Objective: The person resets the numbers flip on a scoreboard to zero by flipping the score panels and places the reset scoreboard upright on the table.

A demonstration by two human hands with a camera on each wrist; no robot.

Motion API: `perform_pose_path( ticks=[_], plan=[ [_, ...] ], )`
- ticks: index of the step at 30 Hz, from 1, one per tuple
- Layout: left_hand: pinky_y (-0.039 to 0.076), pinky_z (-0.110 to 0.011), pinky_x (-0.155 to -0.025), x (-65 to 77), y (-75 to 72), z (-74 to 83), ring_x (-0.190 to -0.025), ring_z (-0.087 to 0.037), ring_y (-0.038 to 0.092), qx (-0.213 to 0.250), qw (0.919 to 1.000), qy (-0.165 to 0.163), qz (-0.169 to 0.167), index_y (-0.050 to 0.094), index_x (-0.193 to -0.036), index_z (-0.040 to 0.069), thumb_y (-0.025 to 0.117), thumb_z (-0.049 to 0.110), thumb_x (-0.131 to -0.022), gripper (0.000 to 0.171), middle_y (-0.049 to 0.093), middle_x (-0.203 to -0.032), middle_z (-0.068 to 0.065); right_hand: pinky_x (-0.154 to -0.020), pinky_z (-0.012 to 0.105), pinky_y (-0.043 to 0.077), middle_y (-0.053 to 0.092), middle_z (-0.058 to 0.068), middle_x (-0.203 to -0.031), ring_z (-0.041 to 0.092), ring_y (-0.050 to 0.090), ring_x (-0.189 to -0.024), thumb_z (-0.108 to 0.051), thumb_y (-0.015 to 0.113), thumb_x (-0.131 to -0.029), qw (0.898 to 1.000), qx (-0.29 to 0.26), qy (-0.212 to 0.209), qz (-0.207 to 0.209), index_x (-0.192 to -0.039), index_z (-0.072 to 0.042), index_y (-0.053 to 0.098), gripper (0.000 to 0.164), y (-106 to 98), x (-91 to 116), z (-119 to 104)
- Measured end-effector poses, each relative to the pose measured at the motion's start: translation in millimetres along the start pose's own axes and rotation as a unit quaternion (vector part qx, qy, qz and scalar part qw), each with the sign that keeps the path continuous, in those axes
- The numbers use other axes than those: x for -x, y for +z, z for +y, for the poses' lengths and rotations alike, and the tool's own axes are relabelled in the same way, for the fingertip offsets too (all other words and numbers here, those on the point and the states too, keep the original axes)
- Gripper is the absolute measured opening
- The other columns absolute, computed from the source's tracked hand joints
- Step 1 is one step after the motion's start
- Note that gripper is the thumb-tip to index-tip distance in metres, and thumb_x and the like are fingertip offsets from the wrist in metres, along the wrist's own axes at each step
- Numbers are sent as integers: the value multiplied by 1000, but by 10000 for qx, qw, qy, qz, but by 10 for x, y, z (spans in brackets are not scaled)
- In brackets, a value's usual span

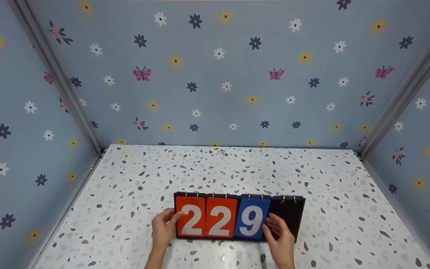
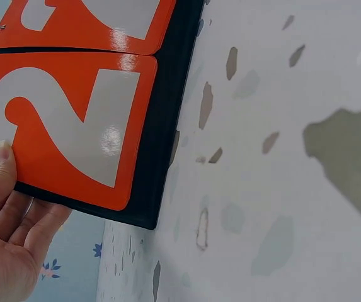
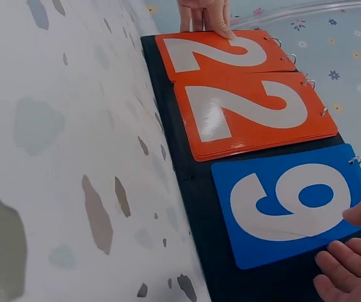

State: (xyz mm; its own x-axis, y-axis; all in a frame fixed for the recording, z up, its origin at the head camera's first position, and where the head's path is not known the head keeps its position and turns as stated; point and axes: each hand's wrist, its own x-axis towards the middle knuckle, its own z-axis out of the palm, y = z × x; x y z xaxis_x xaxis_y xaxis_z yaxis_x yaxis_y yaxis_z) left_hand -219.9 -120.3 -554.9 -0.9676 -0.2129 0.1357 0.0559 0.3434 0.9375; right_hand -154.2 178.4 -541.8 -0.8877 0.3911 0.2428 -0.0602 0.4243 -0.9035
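A flip scoreboard (image 1: 297, 216) with a black backing stands tilted on the table, showing two red cards with the digit 2 and a blue card (image 3: 243, 248) with a 9. Its rightmost section is bare black. My left hand (image 1: 164, 226) grips the board's left edge. In the left wrist view, the left thumb lies on the front of a red card (image 2: 120, 170) while the other fingers go behind the board. My right hand (image 1: 280, 235) is at the right edge of the blue card, its thumb and fingers apart and bent slightly.
White speckled table (image 1: 133, 175) surrounds the board. Blue flowered panels (image 1: 215, 74) enclose it at the back and both sides, with grey metal strips (image 1: 398, 86) along the corners. Metal rings (image 3: 355, 160) join the cards to the board's top edge.
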Motion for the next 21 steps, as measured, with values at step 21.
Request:
perform_pose_path(
  ticks=[21],
  plan=[
    [51, -29, -70, -6, 3, -18, -78, -21, 63, 18, 9997, 214, 77, 69, -87, -2, 69, 17, -79, 21, 67, -82, -10, -62, 20, 49, 63, 12, -77, 11, 60, -67, -2, 68, -78, 9910, -1034, 776, -340, -95, 8, 56, 24, -98, 11, -132]
  ],
)
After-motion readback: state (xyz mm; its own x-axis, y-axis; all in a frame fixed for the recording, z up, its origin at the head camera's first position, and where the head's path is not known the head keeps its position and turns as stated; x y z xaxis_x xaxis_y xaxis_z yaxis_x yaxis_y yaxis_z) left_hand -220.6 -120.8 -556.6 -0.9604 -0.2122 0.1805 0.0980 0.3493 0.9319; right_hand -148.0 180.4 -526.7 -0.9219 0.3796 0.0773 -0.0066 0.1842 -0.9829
